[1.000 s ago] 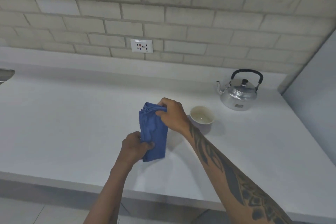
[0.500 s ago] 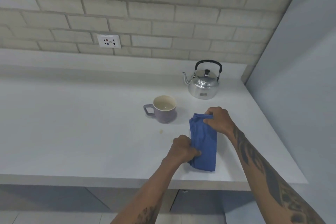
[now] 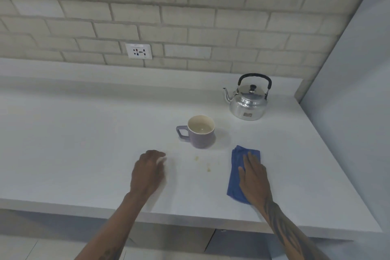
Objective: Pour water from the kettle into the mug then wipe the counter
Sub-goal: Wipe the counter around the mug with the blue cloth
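Observation:
A folded blue cloth [image 3: 236, 177] lies flat on the white counter [image 3: 84, 154] near the front right. My right hand [image 3: 254, 177] rests palm down on it, fingers spread. My left hand [image 3: 147, 170] rests on the bare counter to the left, fingers loosely curled, holding nothing. A purple mug [image 3: 200, 132] with water inside stands just behind the hands, handle to the left. The shiny metal kettle [image 3: 249, 100] with a black handle stands upright at the back right. Small yellowish spots [image 3: 202, 163] mark the counter between my hands.
A brick wall with a power socket [image 3: 138, 51] runs along the back. A grey wall [image 3: 358, 91] closes the right side of the counter. The counter's front edge [image 3: 190, 220] runs just below my wrists.
Both hands held the cloth above the counter and carried it right. Now the cloth lies flat under my right palm, and my left hand has let go and moved left.

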`<state>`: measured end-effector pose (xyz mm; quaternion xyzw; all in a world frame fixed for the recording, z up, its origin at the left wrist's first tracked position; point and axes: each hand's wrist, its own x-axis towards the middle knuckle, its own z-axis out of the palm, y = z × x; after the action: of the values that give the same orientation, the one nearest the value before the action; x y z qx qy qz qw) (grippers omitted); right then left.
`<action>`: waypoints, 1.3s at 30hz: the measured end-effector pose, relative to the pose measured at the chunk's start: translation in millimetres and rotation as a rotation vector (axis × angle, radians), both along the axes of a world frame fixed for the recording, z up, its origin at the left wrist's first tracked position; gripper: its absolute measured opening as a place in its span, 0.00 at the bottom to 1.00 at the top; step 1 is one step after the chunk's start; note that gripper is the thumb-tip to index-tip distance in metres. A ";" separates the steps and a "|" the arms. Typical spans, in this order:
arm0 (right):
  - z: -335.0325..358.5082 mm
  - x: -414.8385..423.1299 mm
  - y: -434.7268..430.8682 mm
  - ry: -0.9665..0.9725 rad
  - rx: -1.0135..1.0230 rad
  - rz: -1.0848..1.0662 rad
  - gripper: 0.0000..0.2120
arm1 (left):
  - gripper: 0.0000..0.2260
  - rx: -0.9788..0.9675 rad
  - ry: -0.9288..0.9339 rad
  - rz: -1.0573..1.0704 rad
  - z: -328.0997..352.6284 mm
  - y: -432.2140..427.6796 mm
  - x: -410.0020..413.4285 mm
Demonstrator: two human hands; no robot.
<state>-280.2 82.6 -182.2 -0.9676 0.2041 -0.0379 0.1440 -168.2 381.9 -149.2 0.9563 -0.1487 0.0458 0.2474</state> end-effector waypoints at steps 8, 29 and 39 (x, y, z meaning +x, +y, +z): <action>0.1 23.9 56.2 0.133 -0.225 -0.008 0.31 | 0.18 0.044 -0.067 0.011 -29.5 40.3 10.3; 0.6 41.7 95.2 0.120 -0.107 -0.061 0.38 | 0.16 -0.040 -0.049 -0.010 -37.4 47.4 13.9; 6.9 98.3 236.7 0.182 -0.041 0.377 0.38 | 0.18 -0.249 0.100 0.100 -31.2 44.1 12.5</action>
<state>-181.9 319.3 -175.3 -0.9908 0.0308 0.0731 0.1098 -155.8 426.0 -180.5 0.9255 -0.0813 0.0285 0.3688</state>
